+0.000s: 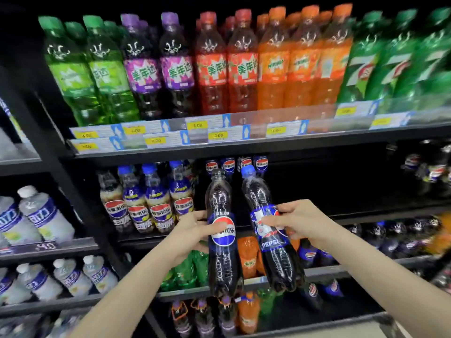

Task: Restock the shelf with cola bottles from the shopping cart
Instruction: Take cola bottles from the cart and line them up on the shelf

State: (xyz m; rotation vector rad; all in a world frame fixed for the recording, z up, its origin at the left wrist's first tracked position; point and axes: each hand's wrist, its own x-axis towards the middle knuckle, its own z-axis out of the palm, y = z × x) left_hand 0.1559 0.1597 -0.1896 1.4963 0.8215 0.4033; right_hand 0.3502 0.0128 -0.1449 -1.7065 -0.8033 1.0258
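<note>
My left hand grips a black-capped cola bottle around its blue label, holding it upright before the middle shelf. My right hand holds a blue-capped cola bottle at its label, tilted with the cap leaning left. Both bottles hang in front of a dark gap in that shelf, between a row of cola bottles at the left and a few more cola bottles at the far right. The shopping cart is out of view.
The top shelf carries green, purple, red and orange soda bottles behind price tags. Lower shelves hold orange, green and dark bottles. A neighbouring rack at the left holds pale bottles with blue labels.
</note>
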